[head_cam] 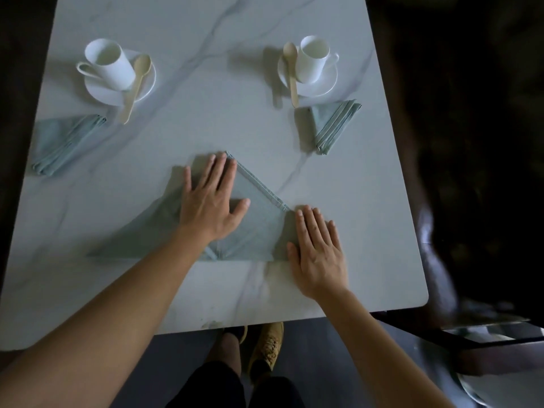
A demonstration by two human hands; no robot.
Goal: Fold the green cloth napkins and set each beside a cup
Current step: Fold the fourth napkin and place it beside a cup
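A pale marble table (206,128) fills the frame; its dark surroundings are hard to make out. At centre lies the part-folded green napkin (259,228). The left hand (210,204) presses flat on it with fingers slightly spread, hiding its middle. The right hand (319,254), fingers straight and close together, covers its right corner.

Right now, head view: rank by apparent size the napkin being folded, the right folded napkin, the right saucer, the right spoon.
1. napkin being folded: largest, though nearest the camera.
2. right folded napkin and right saucer: look alike, not ranking them.
3. right spoon: smallest.
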